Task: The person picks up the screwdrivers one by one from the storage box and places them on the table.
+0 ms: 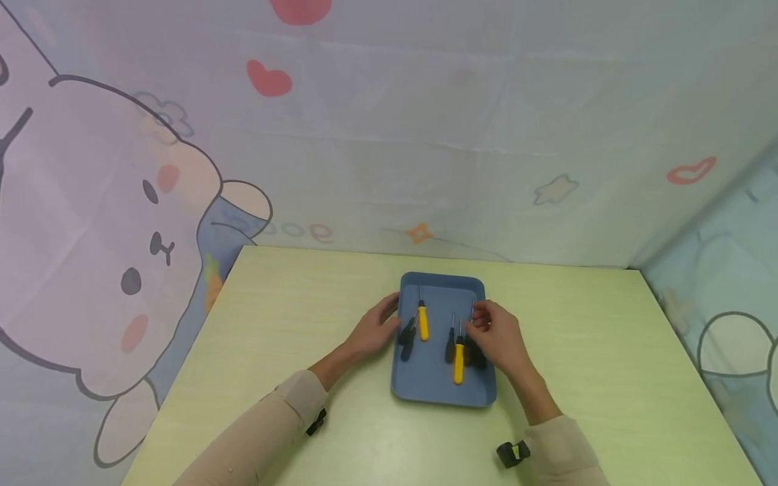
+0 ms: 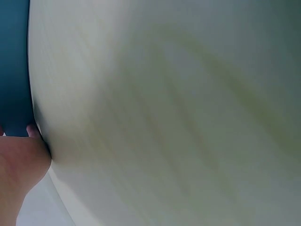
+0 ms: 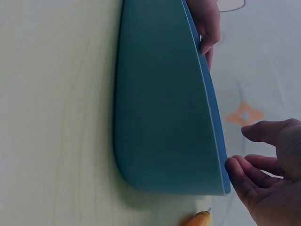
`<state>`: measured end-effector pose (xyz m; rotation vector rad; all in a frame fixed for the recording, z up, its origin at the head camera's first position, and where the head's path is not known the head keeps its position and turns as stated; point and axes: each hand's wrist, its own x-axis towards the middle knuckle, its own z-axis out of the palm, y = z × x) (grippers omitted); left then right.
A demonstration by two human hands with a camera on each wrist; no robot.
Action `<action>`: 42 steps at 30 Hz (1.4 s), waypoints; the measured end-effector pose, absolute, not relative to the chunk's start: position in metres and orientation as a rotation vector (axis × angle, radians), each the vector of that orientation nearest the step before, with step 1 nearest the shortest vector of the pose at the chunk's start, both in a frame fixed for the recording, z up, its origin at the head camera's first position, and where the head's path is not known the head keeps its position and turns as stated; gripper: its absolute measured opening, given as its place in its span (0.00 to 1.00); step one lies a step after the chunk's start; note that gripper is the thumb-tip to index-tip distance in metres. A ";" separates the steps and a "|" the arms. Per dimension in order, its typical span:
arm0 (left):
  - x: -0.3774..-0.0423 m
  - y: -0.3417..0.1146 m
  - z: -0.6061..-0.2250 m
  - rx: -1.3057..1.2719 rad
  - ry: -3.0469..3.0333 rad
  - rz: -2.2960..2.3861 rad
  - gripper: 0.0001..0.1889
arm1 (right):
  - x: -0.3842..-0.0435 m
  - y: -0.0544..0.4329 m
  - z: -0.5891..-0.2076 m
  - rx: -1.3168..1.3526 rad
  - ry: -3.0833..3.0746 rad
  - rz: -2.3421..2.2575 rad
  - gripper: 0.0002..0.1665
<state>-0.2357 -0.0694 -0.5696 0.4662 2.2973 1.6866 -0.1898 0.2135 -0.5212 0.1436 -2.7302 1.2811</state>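
A blue tray (image 1: pixel 428 391) holds several screwdrivers. My left hand (image 1: pixel 372 331) grips the tray's left rim; in the left wrist view only part of that hand (image 2: pixel 21 165) shows against the tray. Over the tray's right side is my right hand (image 1: pixel 498 337), thumb and fingers apart. In the right wrist view the right hand (image 3: pixel 277 165) has its fingertips at the rim, with nothing visible between them. Beside it lie a yellow-handled screwdriver (image 1: pixel 458 364) and a small black-handled one (image 1: pixel 450 346). More dark handles (image 1: pixel 478 358) are partly hidden under that hand.
In the tray's left part lie another yellow-handled screwdriver (image 1: pixel 423 322) and dark-handled ones (image 1: pixel 408 344). The tray stands on a pale wooden table (image 1: pixel 304 290). A cartoon-printed cloth (image 1: pixel 425 135) hangs behind the table's back edge. An orange-yellow object (image 3: pixel 200 219) shows at the right wrist view's bottom.
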 end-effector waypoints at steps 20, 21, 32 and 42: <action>-0.234 -0.069 -0.568 0.479 2.313 1.701 0.32 | -0.198 0.194 -0.523 0.142 -2.777 1.277 0.27; -0.234 -0.069 -0.568 0.479 2.311 1.705 0.32 | -0.198 0.193 -0.524 0.150 -2.777 1.276 0.27; -0.234 -0.070 -0.568 0.472 2.305 1.710 0.32 | -0.205 0.183 -0.522 0.190 -2.797 1.276 0.29; -0.235 -0.070 -0.568 0.472 2.297 1.694 0.33 | -0.210 0.177 -0.520 0.256 -2.813 1.265 0.32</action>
